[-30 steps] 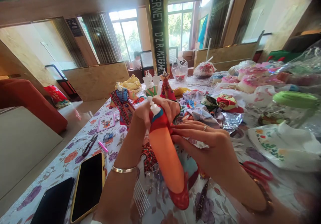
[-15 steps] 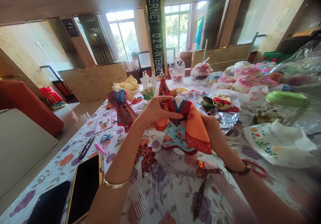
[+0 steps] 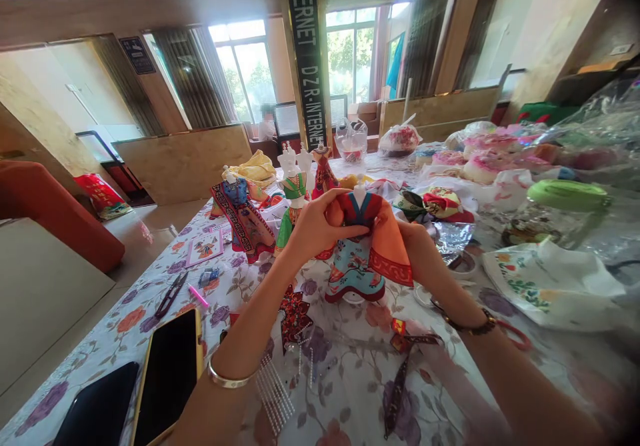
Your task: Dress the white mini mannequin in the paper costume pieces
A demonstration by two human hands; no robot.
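Note:
A miniature red robe (image 3: pixel 353 213) with a blue collar and wide orange sleeves dresses a small white mannequin (image 3: pixel 359 195). Below it hangs a light blue patterned skirt (image 3: pixel 351 259) with a dark red hem. My left hand (image 3: pixel 317 226) pinches the robe at its left side, thumb across the front at the waist. On the other side, my right hand (image 3: pixel 419 249) is closed at the robe's edge behind the orange sleeve (image 3: pixel 393 243), which hides its fingertips. Left of my hands stand a mannequin in a green outfit (image 3: pixel 294 193) and one in a blue patterned dress (image 3: pixel 240 209).
Two phones (image 3: pixel 167 373), thread snips (image 3: pixel 171 294) and a pink pen (image 3: pixel 199 296) lie at left. Bead strips (image 3: pixel 275 393), a beaded red collar piece (image 3: pixel 295 316) and dark ribbon (image 3: pixel 397 396) lie in front. Fabric, tape and a green-lidded jar (image 3: pixel 567 196) crowd the right.
The orange sleeve's lower edge has risen and shifted slightly left. My left hand has moved a little right, uncovering more of the green-dressed mannequin. Both hands still hold the robe.

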